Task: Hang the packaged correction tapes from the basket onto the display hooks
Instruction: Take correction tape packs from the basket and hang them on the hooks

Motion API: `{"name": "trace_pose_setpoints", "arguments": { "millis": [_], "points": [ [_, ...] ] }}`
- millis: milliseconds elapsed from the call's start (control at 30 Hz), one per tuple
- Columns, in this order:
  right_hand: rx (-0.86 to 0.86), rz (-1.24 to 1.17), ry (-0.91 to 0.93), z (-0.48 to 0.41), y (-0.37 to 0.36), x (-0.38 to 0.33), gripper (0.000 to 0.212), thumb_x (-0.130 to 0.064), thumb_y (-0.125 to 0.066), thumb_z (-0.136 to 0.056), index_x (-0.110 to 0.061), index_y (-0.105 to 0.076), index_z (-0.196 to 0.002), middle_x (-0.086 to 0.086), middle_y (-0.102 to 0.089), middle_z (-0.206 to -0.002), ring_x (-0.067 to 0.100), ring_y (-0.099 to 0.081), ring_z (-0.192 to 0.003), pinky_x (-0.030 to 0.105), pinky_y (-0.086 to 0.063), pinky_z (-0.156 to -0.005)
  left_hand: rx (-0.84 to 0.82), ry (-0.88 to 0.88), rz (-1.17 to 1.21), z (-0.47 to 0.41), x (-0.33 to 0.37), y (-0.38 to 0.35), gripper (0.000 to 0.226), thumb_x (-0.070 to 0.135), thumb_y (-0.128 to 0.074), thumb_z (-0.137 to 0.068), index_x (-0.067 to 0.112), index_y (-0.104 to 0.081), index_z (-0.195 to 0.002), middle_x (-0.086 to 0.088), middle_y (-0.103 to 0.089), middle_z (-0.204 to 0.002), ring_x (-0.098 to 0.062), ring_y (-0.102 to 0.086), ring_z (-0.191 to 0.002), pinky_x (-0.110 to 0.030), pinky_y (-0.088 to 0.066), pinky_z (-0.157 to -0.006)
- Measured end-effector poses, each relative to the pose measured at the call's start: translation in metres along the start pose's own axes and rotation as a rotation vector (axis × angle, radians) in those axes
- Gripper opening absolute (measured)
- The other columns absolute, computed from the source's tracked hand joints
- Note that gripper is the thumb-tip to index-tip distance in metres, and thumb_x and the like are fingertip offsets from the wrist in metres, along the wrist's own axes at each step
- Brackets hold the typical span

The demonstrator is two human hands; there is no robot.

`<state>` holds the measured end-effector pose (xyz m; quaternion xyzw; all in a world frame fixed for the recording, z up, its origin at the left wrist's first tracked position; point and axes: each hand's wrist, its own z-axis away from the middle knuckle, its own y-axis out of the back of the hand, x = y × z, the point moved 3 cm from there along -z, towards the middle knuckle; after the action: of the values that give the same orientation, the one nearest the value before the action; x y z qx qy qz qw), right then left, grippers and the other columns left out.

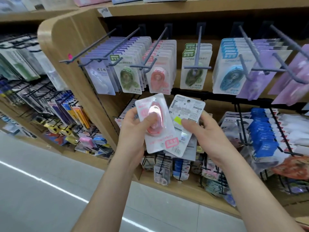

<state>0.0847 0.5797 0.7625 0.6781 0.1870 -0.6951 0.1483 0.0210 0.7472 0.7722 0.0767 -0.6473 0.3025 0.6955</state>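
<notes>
Left hand [132,129] grips pink tape pack [158,109]; right hand [207,133] pinches white-backed pack [185,108].

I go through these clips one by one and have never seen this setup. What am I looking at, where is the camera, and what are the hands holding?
There is no machine here. A person works with bare hands, filmed by one wide-angle camera worn on their head, looking forward and down. The left hand grips a clear blister pack with a pink correction tape. The right hand pinches a second pack, turned so that its white printed back shows, with a yellow sticker. Ahead, grey metal display hooks on a wooden shelf unit carry rows of hanging packs in purple, green, pink and blue. No basket is in view.
</notes>
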Motion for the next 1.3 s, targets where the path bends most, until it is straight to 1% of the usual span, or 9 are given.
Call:
{"name": "trace_pose_setpoints", "arguments": {
  "millis": [267, 367, 500, 733, 833, 967, 1067, 1200, 1300],
  "points": [
    [0.013, -0.039, -0.004, -0.008, -0.012, -0.001, 0.019, -0.02, -0.058, -0.098, -0.037, -0.064, -0.107, -0.021, -0.074, -0.103, 0.002, -0.071, -0.095, 0.021, -0.055, -0.075, -0.036, -0.106, -0.03, -0.002, 0.013, 0.015, 0.065, 0.008, -0.065, -0.092, 0.038, -0.036, -0.142, 0.006, -0.076, -0.101, -0.019, -0.074, -0.092, -0.043, -0.061, -0.073],
    [-0.089, -0.033, 0.007, -0.008, -0.025, -0.005, 0.029, -0.029, -0.071, -0.085, -0.035, -0.063, -0.113, -0.02, -0.074, -0.104, 0.004, -0.072, -0.094, 0.018, -0.056, -0.069, -0.068, -0.095, -0.071, -0.002, 0.01, 0.01, 0.061, 0.011, -0.069, -0.09, 0.034, -0.041, -0.14, 0.002, -0.076, -0.105, -0.022, -0.073, -0.094, -0.043, -0.061, -0.074],
    [-0.14, 0.013, -0.029, -0.013, -0.034, -0.005, 0.042, -0.029, -0.079, -0.078, -0.034, -0.063, -0.116, -0.017, -0.074, -0.106, 0.006, -0.072, -0.097, 0.027, -0.058, -0.081, -0.041, -0.108, -0.04, -0.011, 0.015, 0.007, 0.049, 0.011, -0.07, -0.089, 0.029, -0.048, -0.129, -0.002, -0.075, -0.108, -0.022, -0.073, -0.094, -0.04, -0.061, -0.074],
    [-0.148, 0.167, 0.072, -0.009, -0.045, -0.007, 0.028, -0.03, -0.073, -0.084, -0.039, -0.061, -0.109, -0.027, -0.071, -0.102, -0.009, -0.066, -0.092, 0.007, -0.05, -0.069, -0.023, -0.101, 0.005, -0.032, 0.043, 0.01, 0.006, 0.009, -0.066, -0.092, 0.007, -0.066, -0.098, -0.003, -0.072, -0.075, -0.016, -0.069, -0.065, -0.031, -0.056, -0.058],
    [-0.16, 0.181, 0.083, -0.009, -0.047, -0.006, 0.034, -0.035, -0.073, -0.082, -0.034, -0.062, -0.114, -0.023, -0.071, -0.105, -0.005, -0.067, -0.095, 0.011, -0.052, -0.074, -0.001, -0.173, -0.019, -0.035, 0.05, 0.009, 0.004, 0.007, -0.066, -0.091, 0.007, -0.07, -0.092, -0.006, -0.072, -0.075, -0.017, -0.068, -0.065, -0.03, -0.056, -0.057],
    [-0.213, 0.192, 0.015, -0.011, -0.046, 0.0, 0.051, -0.038, -0.082, -0.07, -0.029, -0.062, -0.116, -0.013, -0.073, -0.109, 0.004, -0.069, -0.101, 0.028, -0.056, -0.086, 0.189, -0.215, 0.117, -0.038, 0.046, 0.012, 0.011, 0.012, -0.059, -0.097, 0.015, -0.064, -0.088, -0.002, -0.066, -0.076, -0.014, -0.062, -0.067, -0.033, -0.054, -0.069],
    [-0.194, 0.152, 0.016, -0.013, -0.048, 0.002, 0.026, -0.026, -0.076, -0.084, -0.029, -0.065, -0.108, -0.012, -0.075, -0.105, 0.007, -0.071, -0.097, 0.029, -0.057, -0.082, 0.277, -0.184, 0.259, -0.037, 0.04, 0.015, 0.009, 0.01, -0.056, -0.099, 0.014, -0.058, -0.091, -0.004, -0.063, -0.082, -0.014, -0.061, -0.07, -0.034, -0.053, -0.07],
    [-0.061, 0.0, 0.001, -0.02, -0.042, 0.0, 0.017, -0.014, -0.063, -0.094, -0.029, -0.066, -0.103, -0.013, -0.077, -0.095, 0.008, -0.073, -0.086, 0.02, -0.055, -0.065, 0.18, -0.231, 0.221, -0.027, 0.043, 0.035, 0.029, -0.01, -0.056, -0.089, 0.017, -0.056, -0.101, 0.0, -0.066, -0.077, -0.016, -0.062, -0.067, -0.032, -0.049, -0.061],
    [-0.034, 0.014, 0.021, -0.024, -0.032, -0.009, 0.018, -0.015, -0.061, -0.095, -0.029, -0.066, -0.106, -0.012, -0.077, -0.093, 0.008, -0.074, -0.083, 0.019, -0.054, -0.062, -0.075, -0.189, -0.17, -0.024, 0.049, 0.064, 0.05, -0.007, -0.056, -0.067, 0.021, -0.064, -0.108, -0.004, -0.07, -0.083, -0.023, -0.067, -0.075, -0.033, -0.051, -0.06]
  ]
}}
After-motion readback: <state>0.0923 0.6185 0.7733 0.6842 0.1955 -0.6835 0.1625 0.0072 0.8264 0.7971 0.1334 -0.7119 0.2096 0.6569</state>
